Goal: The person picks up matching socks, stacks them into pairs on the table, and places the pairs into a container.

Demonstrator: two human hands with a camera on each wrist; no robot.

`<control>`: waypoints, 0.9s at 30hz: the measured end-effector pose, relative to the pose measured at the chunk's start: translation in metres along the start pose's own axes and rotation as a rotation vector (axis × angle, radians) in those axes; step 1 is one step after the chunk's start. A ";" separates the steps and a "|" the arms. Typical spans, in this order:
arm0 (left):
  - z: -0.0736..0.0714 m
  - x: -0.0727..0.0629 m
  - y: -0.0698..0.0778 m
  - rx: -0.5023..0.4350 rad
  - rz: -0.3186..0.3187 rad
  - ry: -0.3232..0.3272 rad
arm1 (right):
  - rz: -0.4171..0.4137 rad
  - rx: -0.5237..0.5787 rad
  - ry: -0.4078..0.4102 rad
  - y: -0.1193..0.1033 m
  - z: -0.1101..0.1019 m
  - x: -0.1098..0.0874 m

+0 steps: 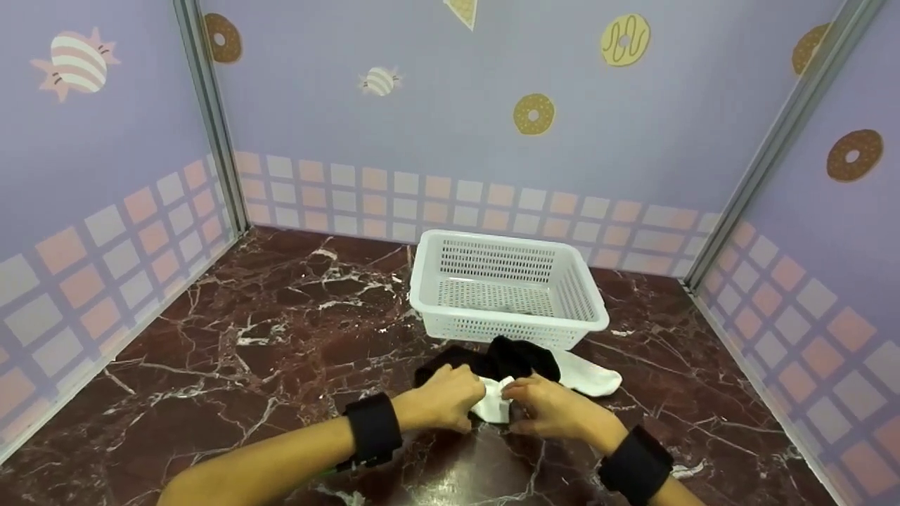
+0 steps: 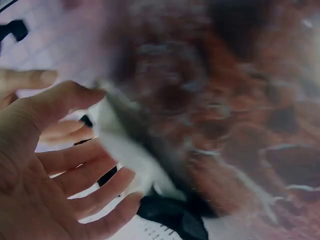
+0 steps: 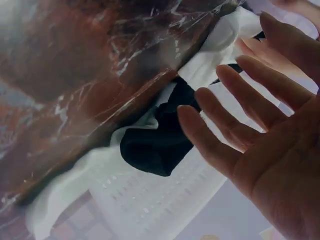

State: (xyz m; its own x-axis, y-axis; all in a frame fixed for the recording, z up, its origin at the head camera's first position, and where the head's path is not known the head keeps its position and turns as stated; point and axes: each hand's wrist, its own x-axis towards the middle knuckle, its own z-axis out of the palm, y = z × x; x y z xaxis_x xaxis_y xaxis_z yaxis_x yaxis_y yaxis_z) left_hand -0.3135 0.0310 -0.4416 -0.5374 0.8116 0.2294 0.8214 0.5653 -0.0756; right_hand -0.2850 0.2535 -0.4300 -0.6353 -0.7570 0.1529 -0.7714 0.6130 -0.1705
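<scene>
The person's two hands work close together, slightly apart, at the near side of a small pile of socks on a dark red, white-veined marble-patterned worktop (image 1: 316, 365). A white sock (image 1: 494, 402) occupies the gap between them. The left hand (image 1: 443, 399) pinches this sock, thumb on its upper edge and fingers along the other side. The right hand (image 1: 559, 411) has its fingers lightly bent and spread, with fingertips touching the same sock; no firm grip is visible. Black sock fabric (image 1: 517, 357) is bunched directly beyond the hands; whether it is one piece or several cannot be told. A second white sock (image 1: 593, 374) extends from the black fabric toward the right, toe outward, lying on the worktop. A white perforated plastic basket (image 1: 492, 328) stands upright just behind the pile. A black band (image 1: 374, 429) is worn on the left wrist, and a matching band (image 1: 636, 464) on the right. Lilac wall panels (image 1: 450, 112) printed with doughnuts and sweets enclose the worktop.
</scene>
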 end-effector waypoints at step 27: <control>-0.022 -0.010 0.013 -1.306 -0.202 0.202 | -0.047 0.435 0.518 -0.031 -0.024 -0.038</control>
State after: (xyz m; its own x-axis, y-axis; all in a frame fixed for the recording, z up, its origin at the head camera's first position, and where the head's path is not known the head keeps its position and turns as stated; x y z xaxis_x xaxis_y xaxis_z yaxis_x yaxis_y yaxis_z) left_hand -0.2931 0.0270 -0.4238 -0.7261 0.6309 0.2733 0.3715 0.0255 0.9281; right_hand -0.2379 0.2690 -0.4073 -0.6197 -0.5082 0.5981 -0.7833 0.3531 -0.5116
